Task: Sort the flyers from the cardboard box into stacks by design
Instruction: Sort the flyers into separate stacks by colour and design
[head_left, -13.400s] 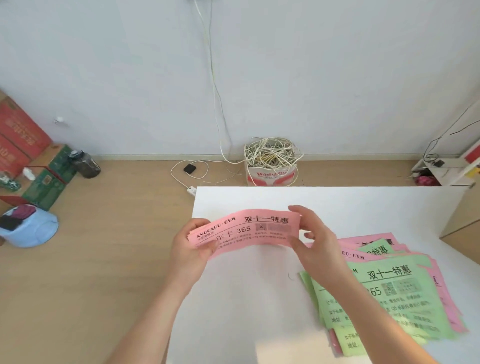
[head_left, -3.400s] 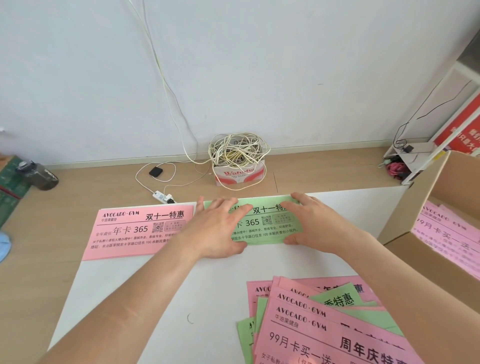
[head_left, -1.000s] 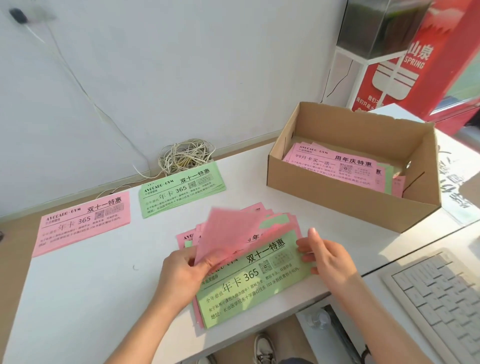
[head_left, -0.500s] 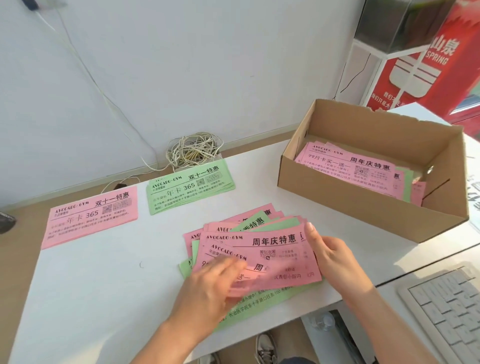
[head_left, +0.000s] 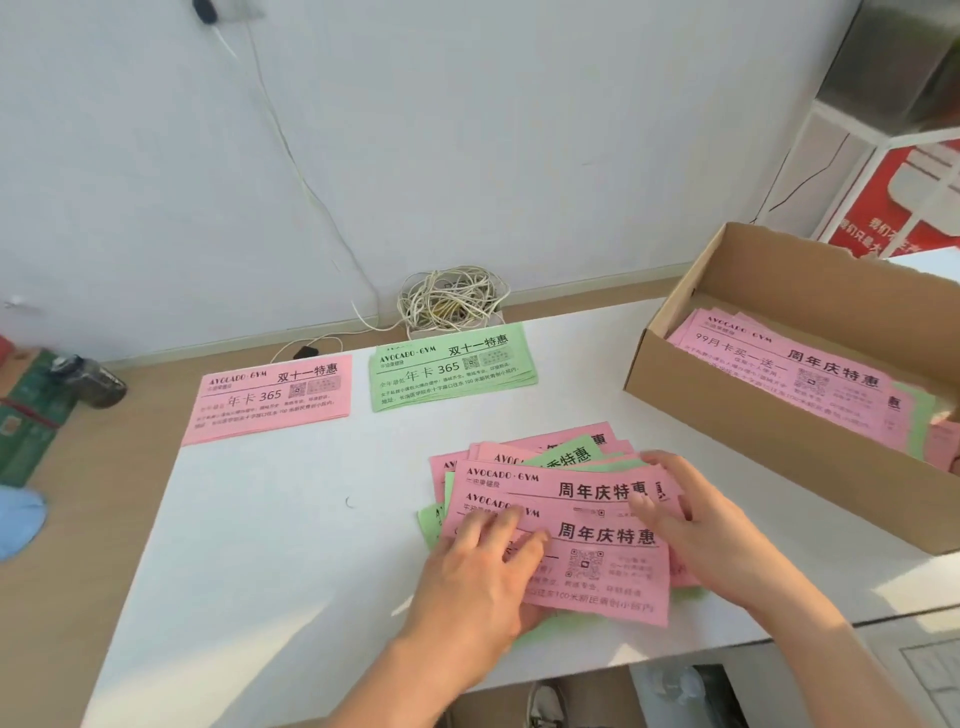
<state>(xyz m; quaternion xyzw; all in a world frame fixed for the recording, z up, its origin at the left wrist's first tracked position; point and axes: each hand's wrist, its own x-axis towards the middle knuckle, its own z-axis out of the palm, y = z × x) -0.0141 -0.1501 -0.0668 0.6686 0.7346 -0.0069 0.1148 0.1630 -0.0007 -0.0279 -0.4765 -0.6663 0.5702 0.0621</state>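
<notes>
A loose pile of pink and green flyers (head_left: 561, 457) lies in the middle of the white table (head_left: 291, 545). My left hand (head_left: 478, 577) grips the left end of the top pink flyer (head_left: 602, 571), fingers on top. My right hand (head_left: 691, 525) rests with spread fingers on the pink flyer beneath (head_left: 550, 483), which has the same design. At the far edge lie a pink stack (head_left: 270, 397) and a green stack (head_left: 452, 366), both with the "365" design. The cardboard box (head_left: 769, 436) at the right holds more flyers (head_left: 789, 374), a pink one on top.
A coil of white cable (head_left: 452, 301) sits on the floor behind the table, with a cord running up the wall. Boxes and a dark bottle (head_left: 93, 382) stand on the floor at the left. A red sign (head_left: 904, 208) is behind the box.
My left hand has slid the top pink flyer toward me, uncovering the heading of an identical pink flyer below. My right hand has shifted up onto that lower flyer.
</notes>
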